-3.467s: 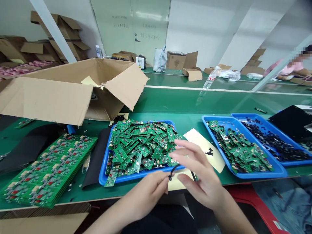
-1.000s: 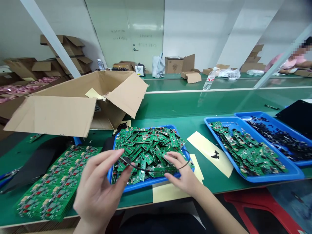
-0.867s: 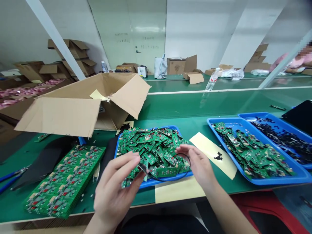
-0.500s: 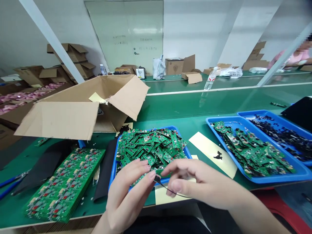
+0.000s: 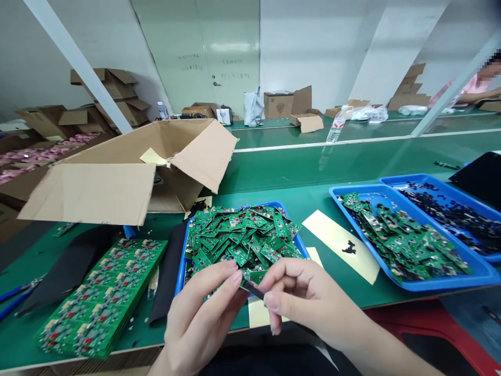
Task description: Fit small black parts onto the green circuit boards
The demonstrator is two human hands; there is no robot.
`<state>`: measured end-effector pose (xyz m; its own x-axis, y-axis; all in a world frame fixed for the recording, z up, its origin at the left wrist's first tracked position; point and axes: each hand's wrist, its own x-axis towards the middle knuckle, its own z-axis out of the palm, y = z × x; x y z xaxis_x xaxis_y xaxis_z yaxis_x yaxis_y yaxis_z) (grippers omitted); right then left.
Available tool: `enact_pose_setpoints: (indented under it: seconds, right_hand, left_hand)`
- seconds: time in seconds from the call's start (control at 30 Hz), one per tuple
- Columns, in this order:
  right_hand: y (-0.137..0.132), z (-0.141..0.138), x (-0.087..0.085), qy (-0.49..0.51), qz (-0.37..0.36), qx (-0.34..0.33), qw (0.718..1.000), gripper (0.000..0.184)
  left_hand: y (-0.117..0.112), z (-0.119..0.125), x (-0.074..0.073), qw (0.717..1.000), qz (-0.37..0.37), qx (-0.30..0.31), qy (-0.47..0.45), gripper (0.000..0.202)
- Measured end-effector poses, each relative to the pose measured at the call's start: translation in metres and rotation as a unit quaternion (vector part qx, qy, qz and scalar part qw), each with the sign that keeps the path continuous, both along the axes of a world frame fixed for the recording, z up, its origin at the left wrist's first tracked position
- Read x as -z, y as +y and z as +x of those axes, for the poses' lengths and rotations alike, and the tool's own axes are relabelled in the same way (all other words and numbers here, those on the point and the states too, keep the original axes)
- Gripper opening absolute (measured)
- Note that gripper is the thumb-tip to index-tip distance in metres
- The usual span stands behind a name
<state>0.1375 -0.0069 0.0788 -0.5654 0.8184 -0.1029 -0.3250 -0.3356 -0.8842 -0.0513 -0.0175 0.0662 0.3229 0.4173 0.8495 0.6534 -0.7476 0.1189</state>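
My left hand (image 5: 199, 318) and my right hand (image 5: 303, 300) meet in front of me, just below the near edge of a blue tray (image 5: 180, 269) heaped with small green circuit boards (image 5: 240, 237). Both hands pinch a thin black cord (image 5: 252, 289) between thumb and fingertips. The cord's short dark end shows between the two hands; the rest is hidden in my right fingers.
A stack of green board panels (image 5: 97, 297) lies at the left, with an open cardboard box (image 5: 117, 167) behind. Two more blue trays at the right hold boards (image 5: 395, 237) and black parts (image 5: 450, 209). Yellow paper strips (image 5: 340, 243) lie between. Another person sits far right.
The black cord was stretched out in a loop between my spread hands a second ago; my hands have since come together and the cord is gathered short between my fingertips.
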Motion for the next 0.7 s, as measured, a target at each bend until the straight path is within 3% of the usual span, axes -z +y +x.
enact_pose_setpoints:
  seconds: [0.27,0.4,0.57,0.7]
  right_hand:
    - [0.007,-0.003,-0.002,-0.03,-0.016,-0.017,0.999,0.033]
    - [0.007,-0.004,-0.004,-0.059,0.009,-0.02,0.998,0.023]
    - [0.004,-0.004,-0.01,-0.109,0.122,0.032,0.986,0.005]
    - [-0.002,-0.007,-0.008,-0.161,0.26,0.116,0.945,0.004]
  left_hand:
    - [-0.002,0.002,-0.004,0.999,-0.031,0.018,0.003,0.051]
    - [-0.001,0.003,-0.002,0.998,-0.04,0.047,-0.015,0.046]
    - [0.0,0.005,-0.001,0.994,-0.059,0.082,-0.049,0.043]
    - [-0.004,0.011,-0.002,0.981,-0.145,0.083,-0.096,0.049]
